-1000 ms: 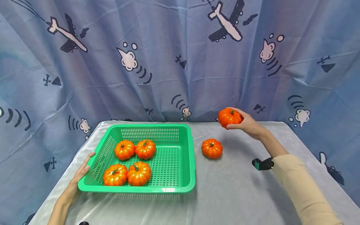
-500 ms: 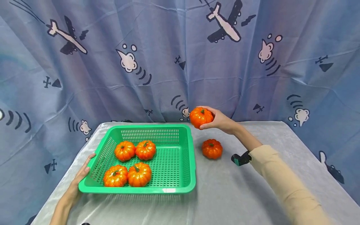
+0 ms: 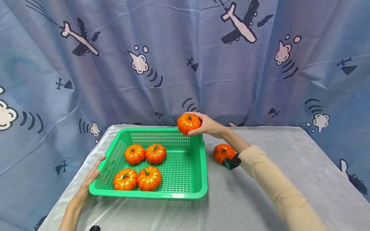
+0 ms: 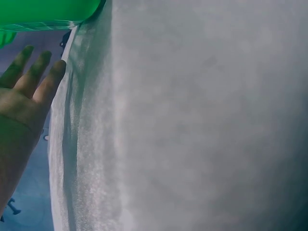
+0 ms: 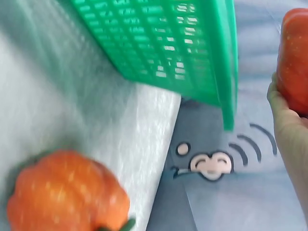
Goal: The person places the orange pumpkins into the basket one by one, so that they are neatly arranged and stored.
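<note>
My right hand (image 3: 210, 125) grips a small orange pumpkin (image 3: 188, 124) by its right side, above the back right corner of the green plastic basket (image 3: 206, 173). In the right wrist view the held pumpkin (image 5: 294, 60) is cut off by the right edge. My left hand (image 3: 87, 186) lies along the basket's left wall; in the left wrist view that hand (image 4: 26, 96) has its fingers extended beside the basket (image 4: 43, 14). Several pumpkins sit inside the basket, including a front one (image 3: 149, 178) and a back one (image 3: 135, 154). Another pumpkin (image 3: 224, 152) stands on the table, partly behind the wrist camera.
The table (image 3: 289, 166) has a pale grey cloth over it. Behind it hangs a blue curtain (image 3: 173, 64) printed with airplanes. A black wrist camera (image 3: 232, 162) is strapped under the right forearm.
My right hand has carried the pumpkin leftward, from the table's back right to over the basket's back right corner. The left hand and basket keep their places; the head view has shifted slightly.
</note>
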`<state>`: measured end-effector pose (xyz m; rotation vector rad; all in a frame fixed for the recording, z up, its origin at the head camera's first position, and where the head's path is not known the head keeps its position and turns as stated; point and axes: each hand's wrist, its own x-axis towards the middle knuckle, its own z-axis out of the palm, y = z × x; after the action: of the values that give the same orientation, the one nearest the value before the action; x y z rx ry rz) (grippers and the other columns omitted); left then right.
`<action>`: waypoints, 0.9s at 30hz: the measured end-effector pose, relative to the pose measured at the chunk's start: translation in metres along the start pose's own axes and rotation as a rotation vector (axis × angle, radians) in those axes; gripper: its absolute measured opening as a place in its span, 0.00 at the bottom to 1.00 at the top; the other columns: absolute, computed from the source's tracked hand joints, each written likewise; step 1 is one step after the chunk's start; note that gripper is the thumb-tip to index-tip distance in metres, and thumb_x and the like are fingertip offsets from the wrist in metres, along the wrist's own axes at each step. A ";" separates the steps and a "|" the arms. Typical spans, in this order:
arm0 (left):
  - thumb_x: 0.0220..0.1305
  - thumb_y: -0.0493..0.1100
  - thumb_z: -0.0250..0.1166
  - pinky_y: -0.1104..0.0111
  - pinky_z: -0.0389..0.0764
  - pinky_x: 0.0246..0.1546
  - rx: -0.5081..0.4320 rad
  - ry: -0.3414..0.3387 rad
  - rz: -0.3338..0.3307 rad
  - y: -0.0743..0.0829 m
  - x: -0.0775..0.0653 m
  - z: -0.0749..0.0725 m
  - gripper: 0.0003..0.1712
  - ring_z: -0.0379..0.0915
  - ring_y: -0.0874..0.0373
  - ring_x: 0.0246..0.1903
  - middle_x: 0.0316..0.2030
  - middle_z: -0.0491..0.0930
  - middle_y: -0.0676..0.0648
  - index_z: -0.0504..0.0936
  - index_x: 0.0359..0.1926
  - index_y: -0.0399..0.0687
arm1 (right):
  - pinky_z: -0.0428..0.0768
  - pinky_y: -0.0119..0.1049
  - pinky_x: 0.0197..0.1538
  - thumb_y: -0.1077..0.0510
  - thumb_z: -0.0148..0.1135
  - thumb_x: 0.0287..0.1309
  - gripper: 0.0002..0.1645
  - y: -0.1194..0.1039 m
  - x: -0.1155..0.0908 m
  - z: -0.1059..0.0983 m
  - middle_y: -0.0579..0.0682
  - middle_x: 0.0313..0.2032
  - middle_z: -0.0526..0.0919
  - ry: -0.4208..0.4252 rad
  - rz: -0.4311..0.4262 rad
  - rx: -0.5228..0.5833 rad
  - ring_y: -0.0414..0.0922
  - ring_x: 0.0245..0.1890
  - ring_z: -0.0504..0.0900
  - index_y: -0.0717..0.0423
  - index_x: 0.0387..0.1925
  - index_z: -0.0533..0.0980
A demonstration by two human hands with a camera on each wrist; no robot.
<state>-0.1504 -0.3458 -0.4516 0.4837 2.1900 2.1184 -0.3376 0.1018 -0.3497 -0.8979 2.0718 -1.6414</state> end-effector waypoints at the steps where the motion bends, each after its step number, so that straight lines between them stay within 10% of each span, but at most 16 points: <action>1: 0.76 0.45 0.31 0.71 0.77 0.41 0.000 0.007 -0.006 0.000 0.000 0.000 0.27 0.73 0.66 0.46 0.59 0.63 0.66 0.51 0.72 0.71 | 0.76 0.44 0.54 0.63 0.74 0.46 0.48 0.001 0.003 0.003 0.54 0.60 0.68 -0.008 0.004 -0.005 0.54 0.55 0.71 0.49 0.68 0.62; 27: 0.75 0.50 0.34 0.69 0.79 0.36 -0.008 0.068 -0.055 -0.001 0.001 0.000 0.25 0.75 0.63 0.41 0.57 0.66 0.64 0.54 0.70 0.75 | 0.79 0.39 0.48 0.58 0.77 0.43 0.46 0.021 0.032 0.062 0.50 0.54 0.75 -0.115 0.118 -0.245 0.47 0.48 0.77 0.48 0.65 0.68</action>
<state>-0.1515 -0.3459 -0.4521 0.3521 2.2016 2.1459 -0.3286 0.0377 -0.3828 -0.9030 2.2312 -1.2660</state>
